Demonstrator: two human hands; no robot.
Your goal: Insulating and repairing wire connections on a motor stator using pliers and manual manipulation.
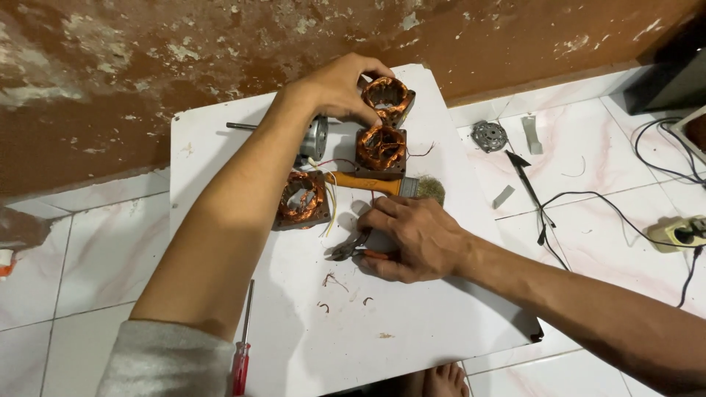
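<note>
My left hand (pixel 340 87) reaches to the far end of the white board (pixel 412 323) and grips a motor stator with copper windings (pixel 387 99). A second copper-wound stator (pixel 381 147) sits just in front of it, and a third (pixel 301 198) lies to the left near my forearm. My right hand (pixel 415 239) rests on the board, closed on small pliers with red handles (pixel 351 251), whose jaws point left. An orange-handled brush (pixel 382 184) lies between the stators and my right hand.
A motor rotor with its shaft (pixel 309 136) lies behind my left arm. A red screwdriver (pixel 243 353) lies at the board's near left edge. On the tiled floor at right are a metal motor part (pixel 489 136), black cables (pixel 588 202) and a power strip (pixel 680 234).
</note>
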